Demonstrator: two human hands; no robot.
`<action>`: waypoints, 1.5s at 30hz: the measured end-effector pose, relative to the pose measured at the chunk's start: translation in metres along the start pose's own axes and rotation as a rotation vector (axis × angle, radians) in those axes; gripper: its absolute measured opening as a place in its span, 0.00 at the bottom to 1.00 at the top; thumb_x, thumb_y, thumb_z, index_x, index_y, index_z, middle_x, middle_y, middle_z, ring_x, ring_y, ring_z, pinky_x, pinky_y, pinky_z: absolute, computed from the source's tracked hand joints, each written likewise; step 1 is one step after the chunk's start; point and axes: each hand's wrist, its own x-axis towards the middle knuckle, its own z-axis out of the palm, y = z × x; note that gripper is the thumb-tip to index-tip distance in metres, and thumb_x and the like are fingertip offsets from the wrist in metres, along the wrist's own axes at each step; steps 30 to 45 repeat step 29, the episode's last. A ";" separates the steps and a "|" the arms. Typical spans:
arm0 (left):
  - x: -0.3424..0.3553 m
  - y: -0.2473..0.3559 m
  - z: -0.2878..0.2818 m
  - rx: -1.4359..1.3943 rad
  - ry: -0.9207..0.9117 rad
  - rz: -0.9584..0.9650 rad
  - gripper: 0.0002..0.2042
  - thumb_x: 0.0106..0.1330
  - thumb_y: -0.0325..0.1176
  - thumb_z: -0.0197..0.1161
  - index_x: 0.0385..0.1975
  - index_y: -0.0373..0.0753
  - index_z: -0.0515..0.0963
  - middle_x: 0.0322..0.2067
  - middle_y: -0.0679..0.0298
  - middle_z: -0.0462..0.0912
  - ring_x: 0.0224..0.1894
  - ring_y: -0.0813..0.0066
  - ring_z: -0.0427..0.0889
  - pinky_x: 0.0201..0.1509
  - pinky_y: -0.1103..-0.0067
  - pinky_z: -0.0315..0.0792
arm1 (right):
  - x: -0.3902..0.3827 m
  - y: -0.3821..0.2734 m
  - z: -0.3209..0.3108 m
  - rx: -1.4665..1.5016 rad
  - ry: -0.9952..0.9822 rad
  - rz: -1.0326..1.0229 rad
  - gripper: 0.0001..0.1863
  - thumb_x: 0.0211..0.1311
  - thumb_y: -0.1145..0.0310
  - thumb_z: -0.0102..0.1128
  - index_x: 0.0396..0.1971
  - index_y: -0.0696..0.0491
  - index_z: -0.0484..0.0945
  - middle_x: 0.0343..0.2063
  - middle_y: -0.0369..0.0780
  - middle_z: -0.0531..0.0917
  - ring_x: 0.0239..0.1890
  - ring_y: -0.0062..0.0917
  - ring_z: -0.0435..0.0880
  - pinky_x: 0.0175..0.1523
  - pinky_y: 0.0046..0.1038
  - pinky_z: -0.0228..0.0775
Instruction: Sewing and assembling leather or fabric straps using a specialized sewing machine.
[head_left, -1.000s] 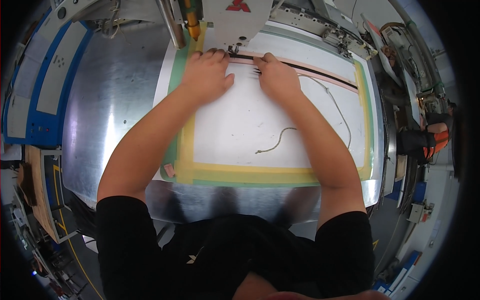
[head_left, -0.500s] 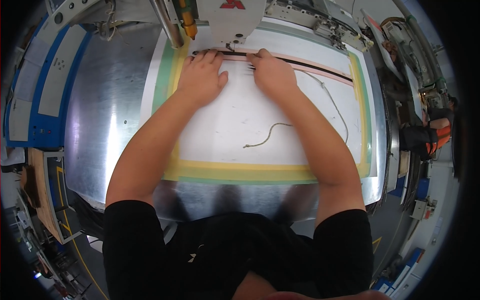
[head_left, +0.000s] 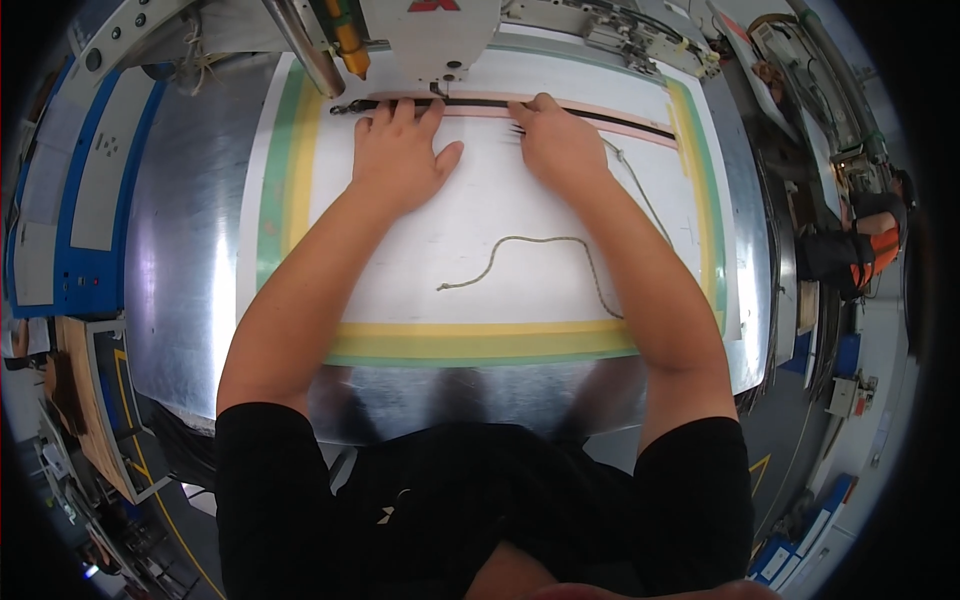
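Note:
My left hand (head_left: 402, 150) lies with fingers spread, their tips on a long black strip (head_left: 585, 111), which looks like a zipper. The strip runs along a pink-edged slot in a white template sheet (head_left: 450, 230). To the right, my right hand (head_left: 563, 147) is closed at the same strip, thumb and forefinger together. Thin dark prongs stick out at its left side; what they belong to is hidden in the fingers. Between the hands and just beyond the strip is the presser foot (head_left: 438, 89) of a sewing machine (head_left: 435, 40). A thin greenish cord (head_left: 530, 238) passes under my right forearm.
Yellow tape (head_left: 470, 330) and green tape border the template on a shiny metal table (head_left: 190, 230). An orange-tipped rod (head_left: 350, 50) and a metal post (head_left: 305, 50) stand at the far left. Left is a blue cabinet (head_left: 90, 190); far right, another person (head_left: 865, 245).
The template has slid left under the machine, with the strip and the cord. The strip's left end now shows beyond my left fingers. My right hand sits slightly farther from my left.

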 end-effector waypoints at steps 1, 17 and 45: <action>-0.001 -0.001 0.001 0.000 -0.002 0.000 0.30 0.71 0.55 0.61 0.69 0.46 0.74 0.65 0.51 0.74 0.68 0.48 0.71 0.70 0.56 0.62 | 0.001 -0.003 0.002 0.008 0.003 -0.013 0.25 0.68 0.75 0.50 0.64 0.48 0.80 0.54 0.43 0.81 0.50 0.39 0.88 0.53 0.40 0.83; -0.024 -0.061 0.004 -0.007 -0.014 -0.049 0.30 0.71 0.54 0.62 0.69 0.47 0.74 0.66 0.51 0.73 0.70 0.48 0.69 0.72 0.53 0.60 | -0.007 0.001 0.003 -0.087 -0.090 0.104 0.29 0.71 0.76 0.47 0.69 0.39 0.77 0.57 0.44 0.80 0.54 0.42 0.87 0.58 0.41 0.83; -0.013 -0.026 0.011 -0.056 -0.065 -0.019 0.34 0.70 0.57 0.62 0.71 0.45 0.72 0.67 0.50 0.72 0.72 0.48 0.67 0.73 0.52 0.59 | -0.003 -0.027 0.000 -0.072 -0.130 0.046 0.29 0.71 0.74 0.50 0.71 0.45 0.74 0.58 0.48 0.79 0.51 0.43 0.88 0.53 0.40 0.84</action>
